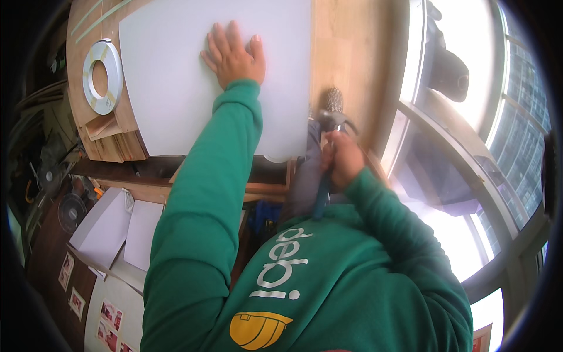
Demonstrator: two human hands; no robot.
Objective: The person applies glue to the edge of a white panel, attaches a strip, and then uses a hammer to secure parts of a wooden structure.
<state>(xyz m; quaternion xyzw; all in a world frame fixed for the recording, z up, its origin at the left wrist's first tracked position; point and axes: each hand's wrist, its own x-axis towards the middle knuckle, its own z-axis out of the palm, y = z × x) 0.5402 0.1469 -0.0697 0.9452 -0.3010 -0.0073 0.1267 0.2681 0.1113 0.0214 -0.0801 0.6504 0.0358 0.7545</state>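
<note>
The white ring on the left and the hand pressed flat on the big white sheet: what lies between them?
In the head view, only bare white sheet and a strip of wooden board lie between the white ring and the left hand.

Small rectangular printed labels with red and white pictures [109, 321] lay on pale sheets at the lower left, and two more like them [70, 284] sat on the dark brown surface just beside. No packages or screens showed.
</note>
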